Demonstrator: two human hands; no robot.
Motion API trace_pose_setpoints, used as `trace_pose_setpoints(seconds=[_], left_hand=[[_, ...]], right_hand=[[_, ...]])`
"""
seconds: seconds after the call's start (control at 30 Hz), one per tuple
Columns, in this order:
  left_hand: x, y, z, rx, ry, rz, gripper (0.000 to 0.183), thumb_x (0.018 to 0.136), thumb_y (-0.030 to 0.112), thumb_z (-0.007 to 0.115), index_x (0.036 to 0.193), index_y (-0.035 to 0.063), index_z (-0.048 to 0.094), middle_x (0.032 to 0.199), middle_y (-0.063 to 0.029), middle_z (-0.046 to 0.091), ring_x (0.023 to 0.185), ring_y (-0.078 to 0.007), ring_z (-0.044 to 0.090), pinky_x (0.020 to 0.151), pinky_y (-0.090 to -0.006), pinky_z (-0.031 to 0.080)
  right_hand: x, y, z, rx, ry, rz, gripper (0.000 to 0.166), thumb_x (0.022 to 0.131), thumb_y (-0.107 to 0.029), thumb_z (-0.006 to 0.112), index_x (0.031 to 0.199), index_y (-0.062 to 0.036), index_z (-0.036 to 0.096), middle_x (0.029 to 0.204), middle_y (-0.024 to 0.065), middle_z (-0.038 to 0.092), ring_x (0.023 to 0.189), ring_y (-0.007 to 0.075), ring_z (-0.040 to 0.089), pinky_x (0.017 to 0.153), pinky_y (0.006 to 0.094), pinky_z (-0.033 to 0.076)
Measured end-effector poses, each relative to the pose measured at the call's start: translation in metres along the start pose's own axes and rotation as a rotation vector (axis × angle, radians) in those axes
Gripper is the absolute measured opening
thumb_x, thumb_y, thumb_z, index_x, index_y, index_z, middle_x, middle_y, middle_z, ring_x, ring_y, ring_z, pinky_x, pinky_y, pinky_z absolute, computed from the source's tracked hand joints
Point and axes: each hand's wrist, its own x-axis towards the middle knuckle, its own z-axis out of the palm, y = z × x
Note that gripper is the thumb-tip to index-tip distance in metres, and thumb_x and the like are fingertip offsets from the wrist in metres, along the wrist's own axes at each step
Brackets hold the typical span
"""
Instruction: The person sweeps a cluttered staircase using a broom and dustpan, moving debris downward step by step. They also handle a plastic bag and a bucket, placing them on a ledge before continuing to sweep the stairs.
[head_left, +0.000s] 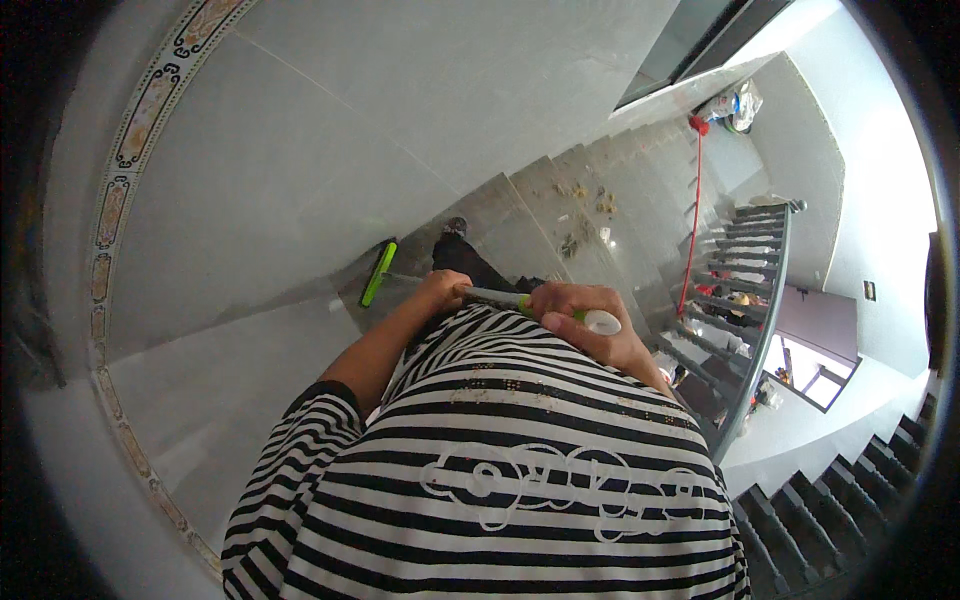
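Observation:
My left hand (446, 289) is closed around the pale metal handle of a broom (379, 274), in front of my waist. Further up the same handle, my right hand (589, 319) wraps its green grip near the white end cap. The broom's bright green head rests at the floor by the foot of the tiled wall, left of my dark shoe (454, 226). Its bristles are hard to make out. Clumps of yellowish and dark debris (574, 191) lie on the grey stair steps (525, 225), with small white scraps (605, 234) among them.
Grey tiled wall (300, 150) borders the left side. A grey balustrade (780, 277) curves along the right, with more stairs below. A long thin red pole or cord (697, 210) runs beside it. Bags (735, 105) lie at the far landing. A framed opening (675, 60) is at the top.

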Motion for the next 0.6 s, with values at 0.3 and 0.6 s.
trace_pose_setpoints(seconds=[0.3,0.6], left_hand=[[0.013,0.0,-0.002,0.099,-0.089,-0.056,0.018,0.076,0.022,0.053,0.089,0.0139,0.062,0.09,-0.0118,0.063,0.087,-0.0346,0.059,0.073,-0.0454,0.048],[0.001,-0.008,-0.01,0.069,-0.067,-0.072,0.017,0.075,0.02,0.056,0.091,0.0163,0.063,0.093,-0.009,0.064,0.088,-0.0328,0.06,0.074,-0.0426,0.049]], right_hand=[[-0.013,0.002,-0.013,0.085,0.067,0.015,0.023,0.087,-0.011,0.058,0.068,0.0012,0.055,0.07,0.0084,0.055,0.077,0.0187,0.051,0.079,0.0323,0.04],[0.003,0.009,-0.008,-0.036,0.0,0.031,0.018,0.087,-0.01,0.059,0.074,0.0029,0.058,0.075,0.0077,0.058,0.082,0.0168,0.054,0.077,0.0298,0.041]])
